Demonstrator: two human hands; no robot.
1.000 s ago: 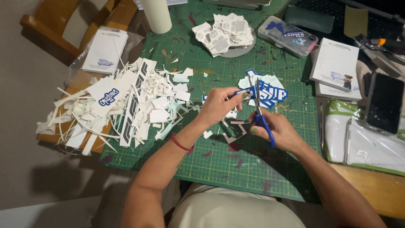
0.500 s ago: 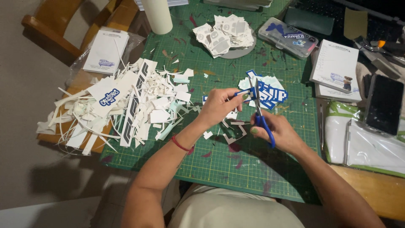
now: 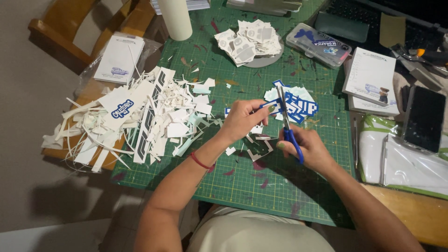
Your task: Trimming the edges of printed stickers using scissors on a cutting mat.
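a small blue-and-white printed paper sticker (image 3: 269, 106) is pinched between the thumb and fingers of the left hand (image 3: 242, 120), which is closed on it above the green gridded cutting mat (image 3: 261, 186). a pair of blue-handled scissors (image 3: 288, 125) is gripped by the right hand (image 3: 305, 148), its fingers closed through the handle loops; the blades are pointed away from the body and are met by the sticker's edge, though it cannot be told how far the blades are parted. a thin red band (image 3: 201, 162) is worn on the left wrist.

just beyond the blades, a loose pile of blue-and-white cut stickers (image 3: 301, 103) is laid on the mat. small white paper offcuts (image 3: 256, 148) are scattered under and between the two hands. to the left, a large heap of white paper strips and trimmings (image 3: 140, 116) is spread over the mat's edge and onto the wooden surface (image 3: 410, 212) beneath it. at the far side of the mat, a stack of grey-and-white cut pieces (image 3: 249, 41) is held on a round grey plate (image 3: 270, 58), with a white cylinder (image 3: 175, 18) standing to its left and a clear plastic box (image 3: 318, 45) lying to its right. a white notepad with a small picture (image 3: 372, 74) is placed at the right edge of the mat, and a black phone (image 3: 424, 119) is laid further right, well apart from the hands. a second white pad (image 3: 119, 58) is set in a plastic sleeve at the upper left.
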